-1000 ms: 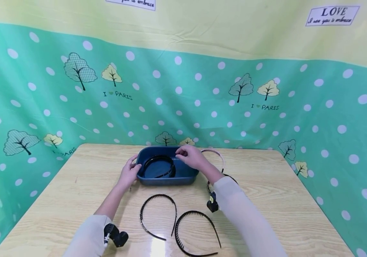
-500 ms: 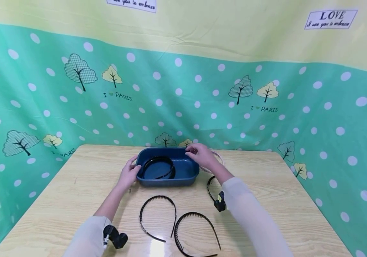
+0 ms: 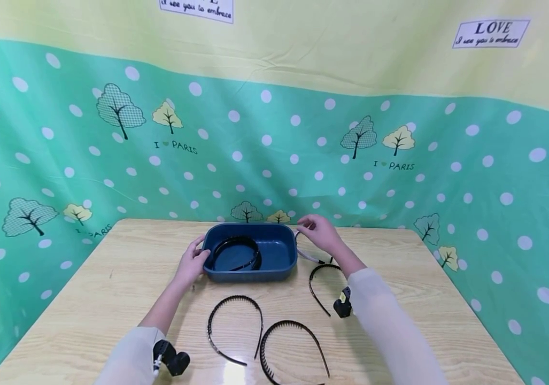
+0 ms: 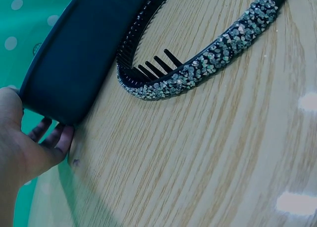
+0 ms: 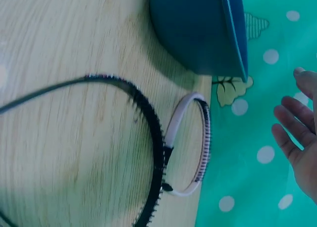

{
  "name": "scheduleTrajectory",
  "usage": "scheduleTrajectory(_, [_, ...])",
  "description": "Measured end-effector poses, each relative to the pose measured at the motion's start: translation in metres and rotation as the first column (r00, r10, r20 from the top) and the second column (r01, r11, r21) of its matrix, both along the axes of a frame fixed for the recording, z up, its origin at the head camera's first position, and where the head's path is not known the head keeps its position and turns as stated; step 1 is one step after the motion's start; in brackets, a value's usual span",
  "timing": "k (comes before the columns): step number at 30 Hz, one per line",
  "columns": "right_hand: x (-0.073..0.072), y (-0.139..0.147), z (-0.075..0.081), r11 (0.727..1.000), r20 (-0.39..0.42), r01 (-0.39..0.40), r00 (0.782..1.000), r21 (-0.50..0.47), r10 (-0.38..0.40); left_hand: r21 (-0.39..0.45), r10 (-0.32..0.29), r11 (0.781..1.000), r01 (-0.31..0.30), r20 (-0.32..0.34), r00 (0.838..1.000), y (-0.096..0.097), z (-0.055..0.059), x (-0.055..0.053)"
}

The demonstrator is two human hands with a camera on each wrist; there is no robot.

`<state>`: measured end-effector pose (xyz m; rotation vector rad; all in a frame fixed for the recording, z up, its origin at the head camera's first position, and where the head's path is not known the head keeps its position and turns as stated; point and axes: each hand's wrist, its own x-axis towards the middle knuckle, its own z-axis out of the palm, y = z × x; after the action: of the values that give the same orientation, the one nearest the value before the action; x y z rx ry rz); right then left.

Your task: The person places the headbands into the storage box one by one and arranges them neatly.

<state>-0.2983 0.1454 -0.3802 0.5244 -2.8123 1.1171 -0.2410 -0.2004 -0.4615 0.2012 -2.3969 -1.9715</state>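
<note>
Item, far left: your left sleeve with a black wrist camera [image 3: 173, 358] strapped to it. Item: your left hand [image 3: 191, 262], gripping one end of a blue bin [image 3: 250, 276], thumb at the rim and fingers curled under the base. The bin lies directly right of that hand, upright on the wooden table [image 3: 134, 278]. Item: black headband [image 3: 257, 261] inside the bin, in the half nearer your left hand; whether it is one band or several together, you cannot tell. Item: crystal-studded headband [image 4: 206, 61], dark, with comb teeth, on the table right of your left hand and nearer you. Item: toothed headband [image 3: 287, 323], black, just beside it, between your two forearms. Item: pale headband [image 5: 177, 119], flat on the table below your right hand, just past the bin's end. Item: dark headband [image 5: 157, 143], nearer you than the pale one, partly behind your right forearm in the head view. Item, far right: your right hand [image 3: 319, 232], raised over the pale headband, thumb and fingers parted and loosely bent.
</note>
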Motion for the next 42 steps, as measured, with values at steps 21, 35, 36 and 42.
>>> scheduleTrajectory(21, [-0.005, 0.052, -0.012, 0.991, 0.027, 0.108, 0.994, -0.081, -0.106, -0.018, -0.008, 1.0, 0.007, -0.006, 1.0, -0.003, -0.003, -0.001])
scheduleTrajectory(35, [-0.002, 0.077, -0.031, 0.977, 0.103, 0.203, 0.975, -0.068, -0.195, -0.012, -0.01, 1.0, 0.01, -0.003, 1.0, -0.002, -0.001, 0.001])
scheduleTrajectory(36, [-0.001, 0.078, -0.033, 0.975, 0.108, 0.211, 0.973, -0.068, -0.203, -0.013, -0.013, 1.0, 0.013, -0.004, 1.0, -0.003, -0.001, 0.001])
scheduleTrajectory(42, [0.0, 0.083, -0.042, 0.967, 0.135, 0.244, 0.963, -0.077, -0.233, -0.007, -0.015, 1.0, 0.015, -0.003, 1.0, -0.001, -0.001, -0.001])
